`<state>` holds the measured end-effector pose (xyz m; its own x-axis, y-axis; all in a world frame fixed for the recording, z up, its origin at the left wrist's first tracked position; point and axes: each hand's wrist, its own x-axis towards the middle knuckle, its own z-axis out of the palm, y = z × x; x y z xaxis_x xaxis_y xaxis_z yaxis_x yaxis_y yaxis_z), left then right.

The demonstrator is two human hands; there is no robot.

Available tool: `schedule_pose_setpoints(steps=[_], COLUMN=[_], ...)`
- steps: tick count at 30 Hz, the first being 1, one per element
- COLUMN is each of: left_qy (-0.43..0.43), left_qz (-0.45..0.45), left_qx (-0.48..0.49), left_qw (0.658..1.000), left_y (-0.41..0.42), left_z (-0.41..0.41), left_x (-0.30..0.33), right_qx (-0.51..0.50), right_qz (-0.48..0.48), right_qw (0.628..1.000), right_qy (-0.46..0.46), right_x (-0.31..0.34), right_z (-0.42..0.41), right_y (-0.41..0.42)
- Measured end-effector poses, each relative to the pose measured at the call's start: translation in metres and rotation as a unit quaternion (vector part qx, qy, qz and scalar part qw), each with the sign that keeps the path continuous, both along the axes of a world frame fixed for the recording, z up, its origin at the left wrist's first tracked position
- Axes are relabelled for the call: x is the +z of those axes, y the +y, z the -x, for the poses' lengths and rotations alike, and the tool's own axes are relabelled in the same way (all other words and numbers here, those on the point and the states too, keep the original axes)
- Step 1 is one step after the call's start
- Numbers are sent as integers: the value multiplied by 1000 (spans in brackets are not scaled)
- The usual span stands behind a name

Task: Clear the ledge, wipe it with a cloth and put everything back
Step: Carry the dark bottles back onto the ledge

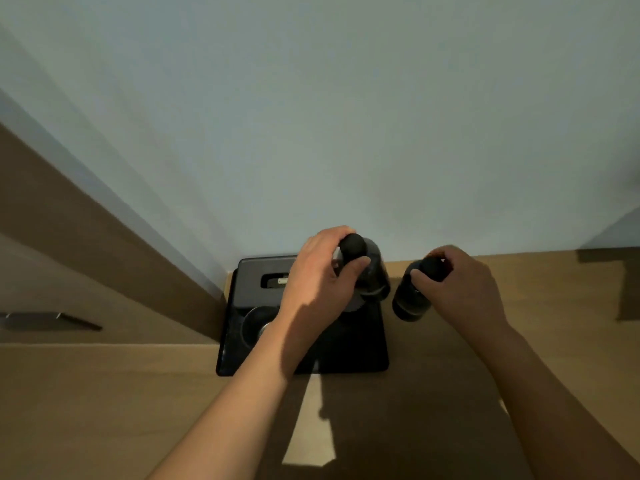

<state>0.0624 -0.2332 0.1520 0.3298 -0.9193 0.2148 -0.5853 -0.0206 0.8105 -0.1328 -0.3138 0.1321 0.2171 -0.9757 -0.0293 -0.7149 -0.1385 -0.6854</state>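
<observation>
Both bare forearms reach forward from the bottom of the view, roughly side by side, left one lit brighter and right one mostly in shadow. The left hand (pixel 320 271) is turned palm-down with the fingers curled over the top of a dark bottle (pixel 367 268) and the thumb wrapped round the front of its neck, so it's gripping near the cap. The right hand (pixel 457 282) does pretty much the same on a second dark bottle (pixel 412 299), fingers hooked over the cap, thumb on the near side. Wrists look fairly straight, hands set near each other but not touching.
</observation>
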Motion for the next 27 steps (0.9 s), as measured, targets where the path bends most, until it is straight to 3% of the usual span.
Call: schedule_pose_setpoints(steps=[9, 14, 27], left_qy=[-47, -44, -149], left_qz=[43, -8, -48], left_qx=[-74, -67, -53], left_qw=[995, 997, 986], left_y=[-92, -124, -137], left_z=[11, 19, 36], left_x=[-42, -75, -117], right_qx=[-23, -3, 66], right_qz=[-26, -37, -56], right_qw=[999, 999, 995], right_qy=[23, 27, 46], right_x=[-21, -45, -84], right_z=[17, 16, -5], right_y=[-64, -94, -128])
